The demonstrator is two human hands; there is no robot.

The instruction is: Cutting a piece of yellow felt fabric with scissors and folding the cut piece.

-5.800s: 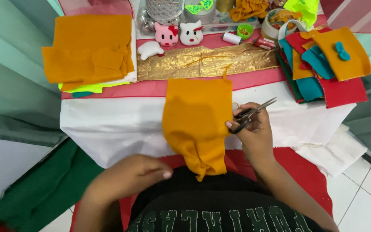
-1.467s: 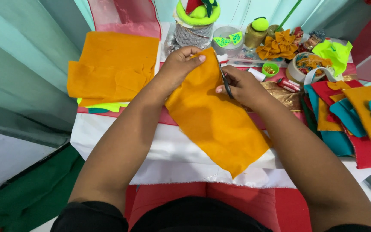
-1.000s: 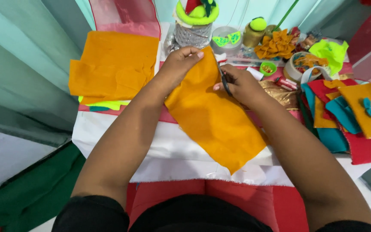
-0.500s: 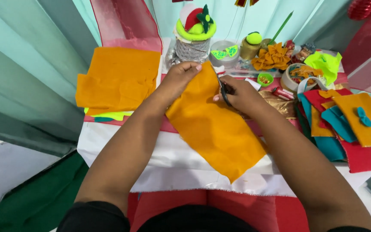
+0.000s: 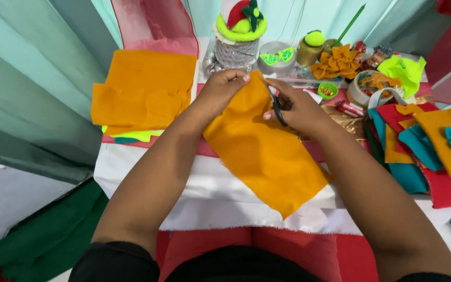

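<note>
Table [image 5: 147,172]: white cloth, orange felt sheet [image 5: 267,151], felt stack [image 5: 142,94].

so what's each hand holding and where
Left hand pinches the orange felt sheet at its far top edge. Right hand holds black scissors by the handles.

No labels, signs or screens are visible. One possible package: a small round green container [image 5: 328,90] on the far right counter [image 5: 147,172].

Both forearms are extending forward; left hand [image 5: 224,89] is pinching with curled fingers, right hand [image 5: 298,107] is gripping, fingers closed.
</note>
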